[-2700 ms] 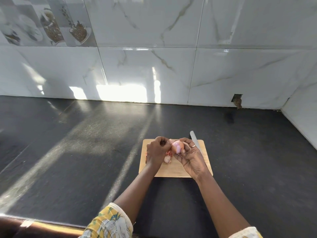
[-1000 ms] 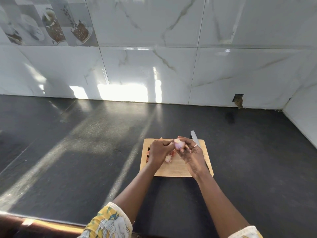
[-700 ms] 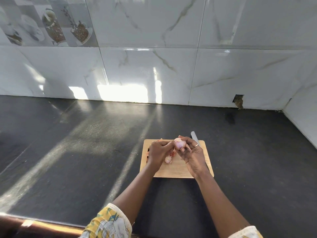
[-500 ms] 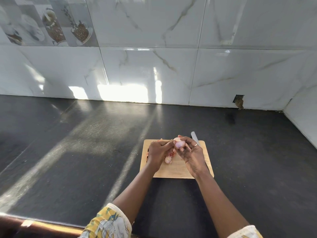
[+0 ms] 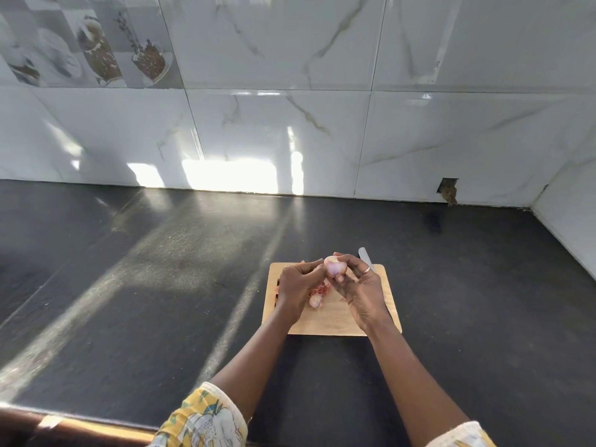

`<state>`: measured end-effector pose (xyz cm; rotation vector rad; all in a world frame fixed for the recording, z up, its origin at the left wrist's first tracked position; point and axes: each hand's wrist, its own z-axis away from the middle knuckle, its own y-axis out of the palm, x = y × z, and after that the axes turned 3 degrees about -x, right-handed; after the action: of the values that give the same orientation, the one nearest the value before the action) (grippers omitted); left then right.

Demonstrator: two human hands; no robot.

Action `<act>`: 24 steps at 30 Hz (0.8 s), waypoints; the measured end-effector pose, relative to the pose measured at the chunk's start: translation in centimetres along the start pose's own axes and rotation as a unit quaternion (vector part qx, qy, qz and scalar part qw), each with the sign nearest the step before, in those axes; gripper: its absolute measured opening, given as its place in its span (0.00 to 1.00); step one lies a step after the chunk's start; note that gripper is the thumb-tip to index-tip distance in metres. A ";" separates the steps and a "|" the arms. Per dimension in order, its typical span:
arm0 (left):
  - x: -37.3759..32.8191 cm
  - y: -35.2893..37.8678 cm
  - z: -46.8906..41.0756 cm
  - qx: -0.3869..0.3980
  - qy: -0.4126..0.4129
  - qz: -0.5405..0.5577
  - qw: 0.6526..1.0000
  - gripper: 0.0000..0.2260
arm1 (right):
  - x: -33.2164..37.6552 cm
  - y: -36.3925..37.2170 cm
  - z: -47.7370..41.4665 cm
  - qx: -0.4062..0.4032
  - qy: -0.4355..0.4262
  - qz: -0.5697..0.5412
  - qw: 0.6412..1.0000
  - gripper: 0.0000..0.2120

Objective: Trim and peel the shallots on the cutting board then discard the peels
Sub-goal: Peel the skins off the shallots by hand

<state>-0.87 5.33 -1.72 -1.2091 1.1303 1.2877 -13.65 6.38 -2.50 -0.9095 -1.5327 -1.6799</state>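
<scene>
Just right of the frame's centre, low down, a wooden cutting board [image 5: 332,321] lies flat on the dark table [image 5: 129,285]. Above the board's upper edge the right hand [image 5: 361,291] grips a pale pink shallot [image 5: 335,265] between thumb and fingers; a ring shows on one finger. The left hand [image 5: 295,287] is curled beside it, its fingertips pinched against the shallot's left side, though whether they hold a strip of skin cannot be made out. Under the hands, on the board, lie a second, smaller shallot [image 5: 315,301] and a small heap of reddish peels [image 5: 321,290]. A knife [image 5: 366,258] rests along the board's upper right corner, its blade tip reaching past the edge onto the table; the right hand hides the rest of it. Both forearms enter from the bottom of the frame, the left with a yellow patterned sleeve [image 5: 203,417]. White marbled wall tiles [image 5: 290,130] fill the upper half.
</scene>
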 end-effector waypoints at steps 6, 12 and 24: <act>0.3 0.0 0.1 0.009 -0.021 0.021 1.000 0.15 | -0.4 -0.4 -0.6 -0.020 0.015 0.016 1.000 0.13; 0.3 0.2 -0.1 -0.001 -0.025 -0.016 1.000 0.13 | -0.4 -0.6 -0.5 -0.033 0.029 -0.006 0.999 0.18; 0.0 0.6 0.0 0.003 -0.022 0.016 1.000 0.13 | 0.1 -0.8 -0.6 -0.032 0.029 -0.024 0.999 0.20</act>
<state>-1.45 5.31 -1.77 -1.1581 1.1250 1.3277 -14.38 5.89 -2.85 -0.8565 -1.4804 -1.7835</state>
